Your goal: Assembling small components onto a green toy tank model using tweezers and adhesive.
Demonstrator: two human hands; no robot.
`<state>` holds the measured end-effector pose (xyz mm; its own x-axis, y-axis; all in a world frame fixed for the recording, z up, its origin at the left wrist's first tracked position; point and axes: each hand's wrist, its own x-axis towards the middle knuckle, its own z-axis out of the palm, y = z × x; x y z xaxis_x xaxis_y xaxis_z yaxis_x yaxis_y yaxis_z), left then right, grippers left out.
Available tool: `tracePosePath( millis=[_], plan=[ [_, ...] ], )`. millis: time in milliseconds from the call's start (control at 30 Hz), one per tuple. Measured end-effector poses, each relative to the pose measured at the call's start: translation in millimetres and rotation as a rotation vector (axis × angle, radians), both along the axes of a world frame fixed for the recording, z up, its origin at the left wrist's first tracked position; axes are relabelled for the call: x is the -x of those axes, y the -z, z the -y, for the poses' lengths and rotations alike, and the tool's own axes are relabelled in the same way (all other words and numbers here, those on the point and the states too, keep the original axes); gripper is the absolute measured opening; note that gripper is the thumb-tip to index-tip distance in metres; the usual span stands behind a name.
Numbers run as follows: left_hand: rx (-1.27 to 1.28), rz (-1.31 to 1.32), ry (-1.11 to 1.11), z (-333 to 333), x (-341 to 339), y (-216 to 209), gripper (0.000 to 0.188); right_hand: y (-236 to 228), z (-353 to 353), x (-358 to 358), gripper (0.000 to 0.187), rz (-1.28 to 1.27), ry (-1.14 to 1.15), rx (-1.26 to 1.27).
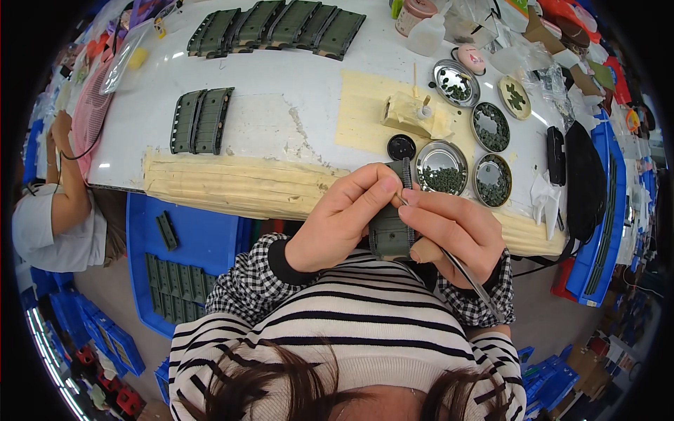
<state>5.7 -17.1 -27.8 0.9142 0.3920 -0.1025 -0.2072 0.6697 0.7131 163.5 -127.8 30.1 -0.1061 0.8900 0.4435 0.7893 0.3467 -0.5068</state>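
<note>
Close to my chest, my left hand (345, 216) grips a dark green ribbed plastic panel (391, 235), its thumb and forefinger pinched at the panel's upper end. My right hand (456, 231) is closed around slim metal tweezers (463, 270), whose shank slants down past the palm. Both hands' fingertips meet over the panel's edge, so the tweezers' tip and any small part there are hidden. Just beyond the hands stand a round metal dish (442, 191) of small green pieces and a small black lid-like dish (401, 147).
More dishes of green pieces (491, 127) stand right, beside a tape-wrapped block (407, 116). Green panels (277, 27) lie at the table's back; a pair (201, 121) lies left. A blue bin (151, 309) below holds more. Another person's arm (67, 189) is at far left.
</note>
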Motion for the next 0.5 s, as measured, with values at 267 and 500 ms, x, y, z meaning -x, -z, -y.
tracePosePath(
  millis=[267, 500],
  plan=[
    [0.127, -0.027, 0.012, -1.5, 5.8, -7.8, 0.023, 10.1, -5.2, 3.5, 0.017, -0.182, 0.122, -0.084],
    [-0.102, -0.107, -0.22, -16.5, 23.2, -22.5, 0.065, 57.2, -29.4, -12.8, 0.014, -0.436, 0.423, -0.017]
  ],
)
